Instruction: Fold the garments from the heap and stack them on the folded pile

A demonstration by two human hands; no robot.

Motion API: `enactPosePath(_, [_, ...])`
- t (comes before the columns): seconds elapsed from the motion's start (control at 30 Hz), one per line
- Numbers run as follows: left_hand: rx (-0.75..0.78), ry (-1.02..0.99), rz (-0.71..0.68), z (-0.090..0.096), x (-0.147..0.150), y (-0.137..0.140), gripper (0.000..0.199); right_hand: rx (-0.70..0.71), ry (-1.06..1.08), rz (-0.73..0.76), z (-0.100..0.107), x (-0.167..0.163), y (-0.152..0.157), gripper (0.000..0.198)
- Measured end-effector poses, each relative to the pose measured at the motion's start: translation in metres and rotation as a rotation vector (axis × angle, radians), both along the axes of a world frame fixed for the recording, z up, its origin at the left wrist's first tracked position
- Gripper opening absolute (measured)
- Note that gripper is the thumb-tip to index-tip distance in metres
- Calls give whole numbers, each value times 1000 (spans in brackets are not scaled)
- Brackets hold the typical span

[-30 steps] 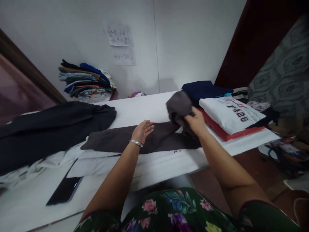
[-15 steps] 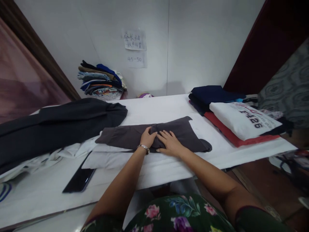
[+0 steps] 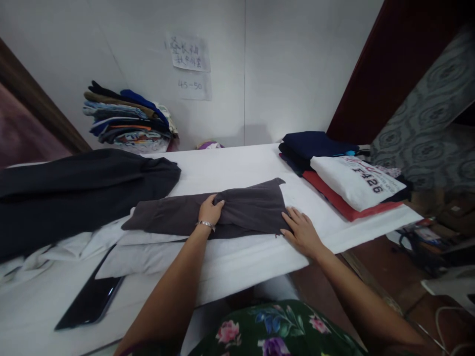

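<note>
A dark grey garment (image 3: 245, 210) lies folded lengthwise across the white table (image 3: 230, 168), on top of white cloth (image 3: 148, 252). My left hand (image 3: 210, 210), with a silver bracelet at the wrist, presses on the garment's middle with fingers curled over a fold. My right hand (image 3: 302, 230) lies flat, fingers spread, at the garment's right end, touching its edge.
A large black garment (image 3: 74, 190) lies spread at the left. A stack of folded clothes (image 3: 126, 118) stands against the back wall. At the right are folded navy (image 3: 315, 144), red (image 3: 334, 198) and white printed (image 3: 356, 180) garments. A black phone (image 3: 89, 299) lies near the front edge.
A second ago my right hand held the garment's right end raised; it folded it over leftward, then slid right along the fold to the edge. My left hand stayed on the middle.
</note>
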State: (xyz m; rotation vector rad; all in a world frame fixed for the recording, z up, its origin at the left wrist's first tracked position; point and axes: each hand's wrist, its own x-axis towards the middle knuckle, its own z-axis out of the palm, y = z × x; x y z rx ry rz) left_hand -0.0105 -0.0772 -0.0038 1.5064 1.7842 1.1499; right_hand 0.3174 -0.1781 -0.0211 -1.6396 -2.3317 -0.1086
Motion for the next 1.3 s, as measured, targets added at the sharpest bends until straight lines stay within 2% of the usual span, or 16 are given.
enactPosePath(0.1, [4, 82, 10, 5, 2, -3, 26, -29, -20, -2, -8, -4, 3, 55])
enactPosePath(0.2, [-20, 243, 17, 14, 2, -10, 32, -62, 48, 19, -4, -4, 4, 56])
enactPosePath(0.3, [9, 428, 34, 25, 2, -20, 38, -76, 296, 28, 1, 6, 6, 56])
enactPosePath(0.4, [232, 555, 7, 35, 9, -32, 38, -17, 644, -108, 5, 21, 10, 56])
enactPosePath(0.5, [436, 655, -191, 38, 21, -42, 36, 7, 847, -277, 8, 37, 8, 54])
enactPosePath(0.57, [437, 718, -385, 35, 27, -46, 38, -34, 888, -272, 9, 45, 2, 51])
enactPosePath(0.63, [357, 763, -526, 29, 29, -47, 43, -104, 868, -149, 10, 50, -5, 47])
enactPosePath(0.73, [236, 779, -596, 22, 27, -44, 57, -201, 768, 40, 10, 54, -14, 47])
enactPosePath(0.9, [169, 782, -644, 21, 21, -41, 74, -224, 570, 89, 9, 56, -11, 53])
enactPosePath(1.0, [176, 812, -659, 20, 20, -41, 75, -150, 382, 127, 10, 54, -6, 56])
enactPosePath(1.17, [211, 851, -629, 21, 18, -42, 51, 88, 262, 126, 7, 46, 0, 33])
enactPosePath(1.23, [210, 854, -606, 21, 18, -42, 54, 171, 257, 88, 4, 40, 3, 29])
enactPosePath(1.3, [188, 856, -590, 21, 18, -42, 59, 168, 231, 78, 1, 35, 6, 27])
